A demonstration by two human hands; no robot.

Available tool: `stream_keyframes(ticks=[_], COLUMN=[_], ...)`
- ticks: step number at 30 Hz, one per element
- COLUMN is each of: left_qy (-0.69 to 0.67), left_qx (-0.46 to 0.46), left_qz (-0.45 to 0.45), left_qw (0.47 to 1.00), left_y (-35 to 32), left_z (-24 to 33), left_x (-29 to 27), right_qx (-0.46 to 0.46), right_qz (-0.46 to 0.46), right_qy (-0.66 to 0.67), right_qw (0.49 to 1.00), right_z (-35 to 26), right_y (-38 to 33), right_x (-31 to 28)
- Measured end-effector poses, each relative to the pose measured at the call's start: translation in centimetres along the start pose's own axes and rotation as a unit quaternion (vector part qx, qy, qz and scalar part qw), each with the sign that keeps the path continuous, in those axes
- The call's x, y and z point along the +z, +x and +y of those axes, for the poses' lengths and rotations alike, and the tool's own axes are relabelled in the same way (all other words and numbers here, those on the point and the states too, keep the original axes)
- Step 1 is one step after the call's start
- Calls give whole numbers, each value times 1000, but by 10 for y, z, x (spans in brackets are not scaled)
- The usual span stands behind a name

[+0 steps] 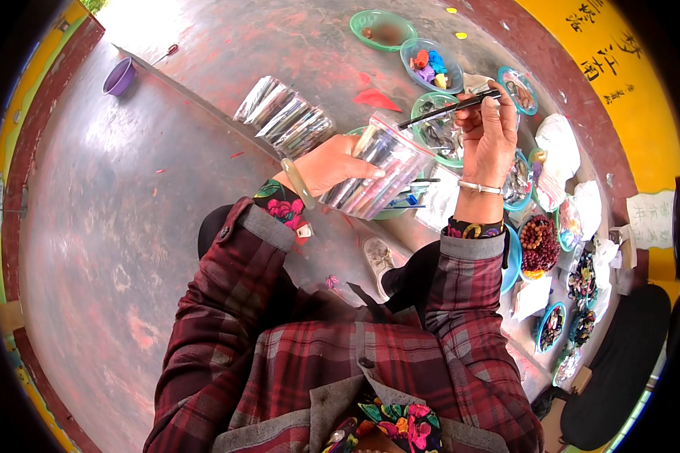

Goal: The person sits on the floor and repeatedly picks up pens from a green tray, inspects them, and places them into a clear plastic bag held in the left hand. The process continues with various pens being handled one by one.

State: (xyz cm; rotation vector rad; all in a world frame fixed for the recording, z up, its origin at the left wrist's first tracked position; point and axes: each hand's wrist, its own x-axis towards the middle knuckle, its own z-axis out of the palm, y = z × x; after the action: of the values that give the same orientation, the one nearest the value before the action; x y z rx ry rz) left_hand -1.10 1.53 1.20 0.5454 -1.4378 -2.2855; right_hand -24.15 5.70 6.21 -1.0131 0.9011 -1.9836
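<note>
In left hand [329, 167]: grip closed on clear bag of pens [391, 155]
In right hand [491, 140]: fingertip grip on black pen [440, 112]
On floor [113, 226]: packed bags [278, 113], overlapping

We list: one purple basin [119, 76], set apart on the floor [113, 226]; one green basin [389, 16]; just beside it, one blue basin [405, 63] holding red, blue, purple and yellow pieces [435, 60]; one flat red piece [378, 100]; dark red beads [549, 253], heaped; one long black object [616, 370].
</note>
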Motion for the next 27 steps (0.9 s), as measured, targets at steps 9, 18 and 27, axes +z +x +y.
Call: stream_keyframes(ticks=[9, 18, 27], left_qy=[3, -30, -72], left_qx=[-1, -27, -40], left_qz=[-11, -24, -35], left_qw=[1000, 999, 996], left_y=[0, 2, -1], left_z=[-1, -3, 2], left_x=[0, 2, 4], right_qx=[50, 99, 93], right_qz=[-24, -81, -77], right_qy=[-16, -114, -136], right_qw=[998, 985, 983], right_z=[4, 12, 23], right_y=[-2, -9, -15], right_x=[7, 14, 27])
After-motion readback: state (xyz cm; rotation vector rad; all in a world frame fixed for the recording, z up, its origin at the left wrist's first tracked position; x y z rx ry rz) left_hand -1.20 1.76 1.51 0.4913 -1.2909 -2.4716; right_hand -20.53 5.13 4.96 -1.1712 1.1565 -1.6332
